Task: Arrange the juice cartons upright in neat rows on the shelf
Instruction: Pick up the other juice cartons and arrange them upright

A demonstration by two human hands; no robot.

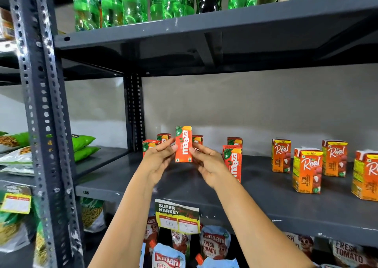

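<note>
An orange Maaza juice carton [183, 143] is held upright above the grey middle shelf [255, 196], pinched between my left hand [158, 160] and my right hand [208, 161]. Behind my hands several more Maaza cartons stand on the shelf, one [150, 145] at the left, one [233, 161] at the right and one [234, 141] further back. To the right stand several orange Real litchi cartons, such as one [306, 170] near the front and another [281, 155] behind it.
Green and dark soda bottles [133, 1] fill the shelf above. Tomato ketchup pouches [214, 245] and a price tag [177, 216] hang below. A perforated steel upright [43, 114] stands at the left, with snack bags [86, 142] beyond it.
</note>
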